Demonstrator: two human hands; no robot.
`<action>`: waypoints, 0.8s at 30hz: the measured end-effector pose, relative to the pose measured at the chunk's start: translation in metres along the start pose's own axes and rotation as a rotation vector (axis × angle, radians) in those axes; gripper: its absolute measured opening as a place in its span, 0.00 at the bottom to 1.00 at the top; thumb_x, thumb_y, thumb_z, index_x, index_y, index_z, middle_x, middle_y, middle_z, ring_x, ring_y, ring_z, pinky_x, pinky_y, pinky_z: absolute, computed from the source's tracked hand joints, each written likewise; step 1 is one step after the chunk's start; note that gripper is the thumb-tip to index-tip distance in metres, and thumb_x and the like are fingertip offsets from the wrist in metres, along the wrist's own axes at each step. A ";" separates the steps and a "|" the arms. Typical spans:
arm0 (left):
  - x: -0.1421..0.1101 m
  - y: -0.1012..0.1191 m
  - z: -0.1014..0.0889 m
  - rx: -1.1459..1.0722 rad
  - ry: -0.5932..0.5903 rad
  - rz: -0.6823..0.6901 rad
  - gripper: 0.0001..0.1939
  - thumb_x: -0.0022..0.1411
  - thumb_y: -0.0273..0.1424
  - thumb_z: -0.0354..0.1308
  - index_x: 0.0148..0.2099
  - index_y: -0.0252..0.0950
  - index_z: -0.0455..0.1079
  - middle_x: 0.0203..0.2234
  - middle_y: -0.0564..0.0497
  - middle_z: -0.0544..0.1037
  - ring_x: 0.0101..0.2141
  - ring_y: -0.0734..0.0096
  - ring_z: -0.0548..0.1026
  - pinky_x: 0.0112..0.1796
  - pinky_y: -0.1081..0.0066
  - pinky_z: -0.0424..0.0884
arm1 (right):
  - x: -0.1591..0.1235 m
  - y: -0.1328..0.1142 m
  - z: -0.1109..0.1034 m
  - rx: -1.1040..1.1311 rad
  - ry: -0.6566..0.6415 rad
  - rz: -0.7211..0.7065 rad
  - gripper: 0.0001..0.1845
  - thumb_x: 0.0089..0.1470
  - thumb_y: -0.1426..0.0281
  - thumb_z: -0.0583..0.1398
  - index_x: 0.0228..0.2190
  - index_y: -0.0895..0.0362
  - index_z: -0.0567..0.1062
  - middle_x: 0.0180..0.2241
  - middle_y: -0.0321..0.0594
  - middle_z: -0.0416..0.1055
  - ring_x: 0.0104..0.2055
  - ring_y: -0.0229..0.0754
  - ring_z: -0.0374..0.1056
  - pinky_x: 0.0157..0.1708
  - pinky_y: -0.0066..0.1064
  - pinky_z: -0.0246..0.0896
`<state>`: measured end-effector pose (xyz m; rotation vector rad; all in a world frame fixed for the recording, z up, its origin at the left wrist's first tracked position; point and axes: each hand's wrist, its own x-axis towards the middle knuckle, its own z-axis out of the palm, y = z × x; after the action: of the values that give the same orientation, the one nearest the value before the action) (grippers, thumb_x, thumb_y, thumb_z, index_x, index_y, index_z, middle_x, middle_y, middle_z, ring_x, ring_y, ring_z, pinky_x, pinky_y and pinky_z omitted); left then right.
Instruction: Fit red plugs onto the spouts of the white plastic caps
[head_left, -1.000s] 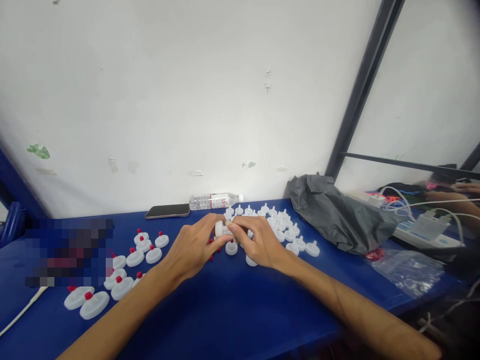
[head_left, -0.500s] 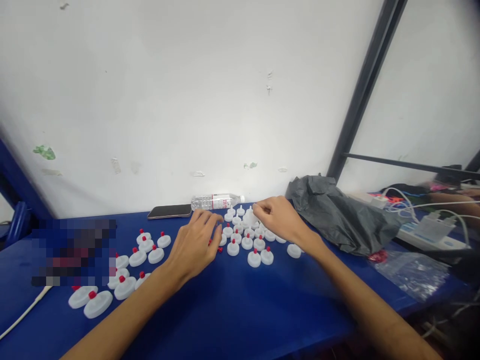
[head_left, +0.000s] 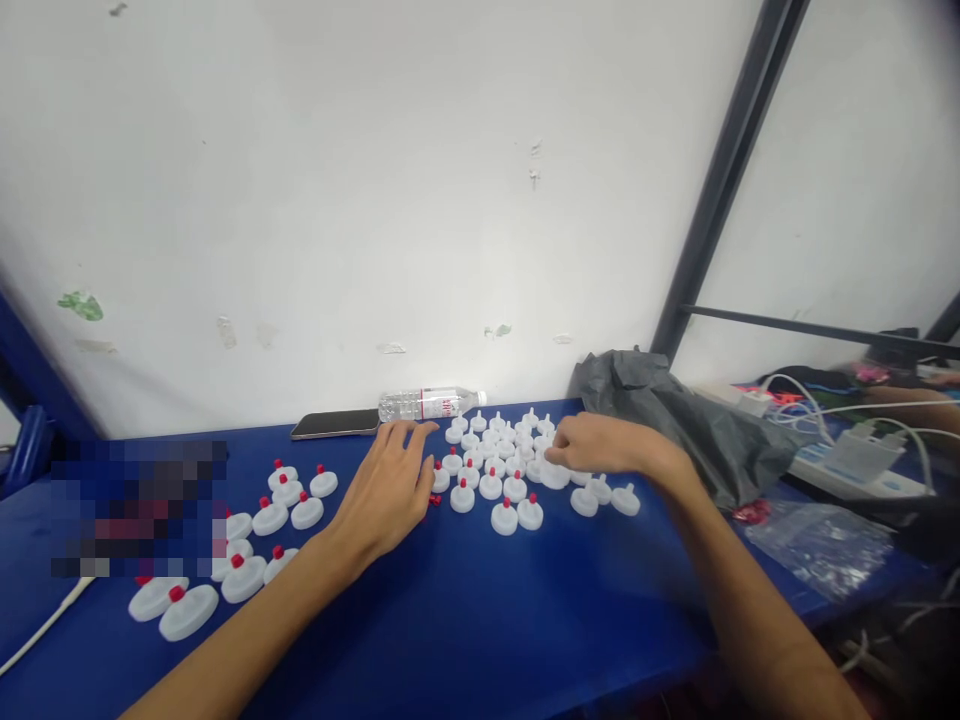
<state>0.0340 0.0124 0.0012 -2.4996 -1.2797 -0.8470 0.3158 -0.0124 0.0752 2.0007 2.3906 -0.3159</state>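
My left hand (head_left: 390,485) rests palm down on the blue table, fingers apart and holding nothing. By its thumb lie a few small red caps (head_left: 435,500). My right hand (head_left: 600,445) is closed in a pinch at the right side of a cluster of white spouted lids (head_left: 491,485). A white spouted lid (head_left: 555,474) sits under its fingertips, its spout hidden by them. Several lids at the front of the cluster wear red tips; those behind have bare white spouts. More red-tipped lids (head_left: 244,578) stand in a group left of my left forearm.
A phone (head_left: 334,424) and a clear water bottle (head_left: 431,403) lie along the wall. At the right are a dark grey plastic bag (head_left: 675,425), a clear bag of small pieces (head_left: 825,550) and a power strip (head_left: 817,465) with cables. A white cable (head_left: 45,630) runs at the left.
My right hand has moved right and a little toward me across the cluster, uncovering bare white lids behind and to its left. The left hand has hardly moved.
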 end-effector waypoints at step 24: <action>0.002 -0.033 0.006 -0.035 -0.217 -0.094 0.16 0.66 0.35 0.49 0.38 0.37 0.78 0.37 0.43 0.79 0.43 0.52 0.72 0.45 0.56 0.69 | 0.035 -0.013 0.043 -0.018 0.243 -0.042 0.05 0.57 0.67 0.64 0.34 0.54 0.81 0.36 0.42 0.79 0.38 0.44 0.74 0.30 0.29 0.56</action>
<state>0.0113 0.0360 -0.0053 -2.6359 -1.4716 -0.6352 0.2911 0.0130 0.0299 2.0935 2.5651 -0.0522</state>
